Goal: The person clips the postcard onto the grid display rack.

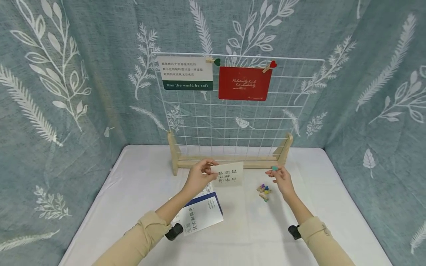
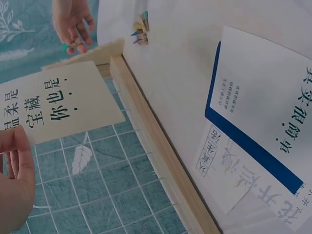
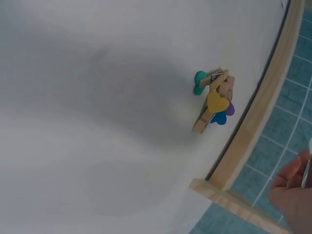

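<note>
My left hand (image 1: 201, 176) pinches a cream card (image 1: 231, 175) with black handwritten characters by its left edge, thumb in front. The card is raised before the lower part of a white wire grid (image 2: 97, 165), its lettering facing me. To the right, my right hand (image 1: 284, 181) pinches a small clothespin with a teal tip (image 1: 274, 168) between thumb and fingertips. Only part of the right hand (image 3: 297, 190) shows at the right edge of its wrist view. Several wooden clothespins (image 3: 214, 100) with coloured hearts lie heaped on the table below that hand.
The grid stands on a wooden base (image 1: 229, 162). Near its top hang a white-and-green card (image 1: 186, 73) and a red card (image 1: 244, 84), each under a heart clothespin. Overlapping cards, a white one with blue (image 1: 203, 216) among them, lie below my left forearm.
</note>
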Tool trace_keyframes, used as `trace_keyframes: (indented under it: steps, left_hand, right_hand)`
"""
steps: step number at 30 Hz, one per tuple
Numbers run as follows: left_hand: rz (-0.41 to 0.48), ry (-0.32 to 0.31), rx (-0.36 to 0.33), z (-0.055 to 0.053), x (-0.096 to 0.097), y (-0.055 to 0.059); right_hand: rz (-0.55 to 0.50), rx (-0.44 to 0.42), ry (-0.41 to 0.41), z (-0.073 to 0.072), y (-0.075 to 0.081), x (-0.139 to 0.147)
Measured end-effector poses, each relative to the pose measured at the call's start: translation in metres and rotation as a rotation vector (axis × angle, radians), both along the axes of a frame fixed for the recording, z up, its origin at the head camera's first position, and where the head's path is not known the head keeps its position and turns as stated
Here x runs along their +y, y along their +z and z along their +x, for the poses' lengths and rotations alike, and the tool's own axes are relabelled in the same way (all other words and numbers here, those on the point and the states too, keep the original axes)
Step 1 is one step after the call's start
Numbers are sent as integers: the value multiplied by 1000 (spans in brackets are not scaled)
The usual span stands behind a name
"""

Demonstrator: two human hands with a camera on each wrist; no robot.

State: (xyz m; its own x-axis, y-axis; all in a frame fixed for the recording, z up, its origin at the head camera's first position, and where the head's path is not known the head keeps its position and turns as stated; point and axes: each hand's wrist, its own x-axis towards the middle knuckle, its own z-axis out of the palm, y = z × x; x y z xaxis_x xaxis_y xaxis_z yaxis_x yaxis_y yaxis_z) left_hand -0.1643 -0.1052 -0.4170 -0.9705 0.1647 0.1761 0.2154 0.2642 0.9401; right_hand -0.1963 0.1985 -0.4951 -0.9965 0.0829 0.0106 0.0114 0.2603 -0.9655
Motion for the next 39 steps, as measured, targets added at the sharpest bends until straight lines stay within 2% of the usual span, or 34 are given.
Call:
trace_keyframes:
  steps: [4,8,14,18,23,27,31,36,39]
  left_hand:
    - [16,-4,0,-6,5,3]
    - [29,1,-31,-12,13,5]
    - [93,33,-75,-21,26,5]
    - [105,31,-65,-28,37,9]
    - [56,29,-11,-39,52,19]
    - [23,-19,14,-49,62,29]
    - [20,-52,-5,-60,70,41]
    - [24,-39,-73,-68,81,60]
    - [-6,-37,-66,-71,89,72]
  right_hand:
    - [21,20,-6,-2,2,1]
    - [38,37,-17,-3,5,1]
    - [142,72,-35,-6,11,2]
    - [175,119,-33,-6,21,7]
    - [205,193,1,-9,40,16]
    - [236,246,5,-11,54,23]
    - [308,287,-5,-14,67,30]
    - [424,315,-57,-19,87,39]
    - [476,334,-74,-22,98,46]
